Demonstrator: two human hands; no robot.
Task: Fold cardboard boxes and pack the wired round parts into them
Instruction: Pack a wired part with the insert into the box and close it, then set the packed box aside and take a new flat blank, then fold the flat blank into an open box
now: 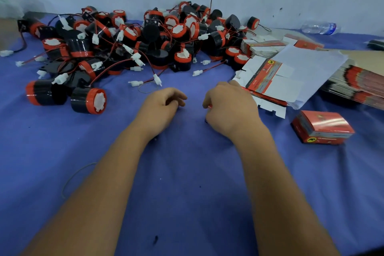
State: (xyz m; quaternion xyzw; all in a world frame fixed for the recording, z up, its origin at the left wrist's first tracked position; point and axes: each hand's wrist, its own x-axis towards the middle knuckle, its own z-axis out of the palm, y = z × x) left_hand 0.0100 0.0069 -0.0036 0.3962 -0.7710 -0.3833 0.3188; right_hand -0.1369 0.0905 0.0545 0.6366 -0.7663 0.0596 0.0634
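1. A blue cloth-covered worktop carries everything; a pale wall rises behind its far edge.
2. Toward the far left corner and across the far middle lies a tangled pile of round parts, black with red bands and white faces, trailing red-and-black wires that end in white plugs.
3. Two parts have rolled out of the pile on the left; the nearer one lies on its side with its white face turned right.
4. A thin loop of wire lies on the cloth near the left edge, beside the left forearm.
5. The left hand rests knuckles-up in the middle of the worktop, its fingers loosely curled, holding nothing.
6. The right hand rests just to its right, fingers curled under; a sliver of red shows at its fingertips, and what it grips cannot be told.
7. Touching that hand's far side is a fanned heap of flat box blanks, white with red print.
8. A folded red box stands near the right edge, apart from the heap.
9. More stacked flat blanks lie at the right edge.
10. A plastic bottle lies toward the far right corner.
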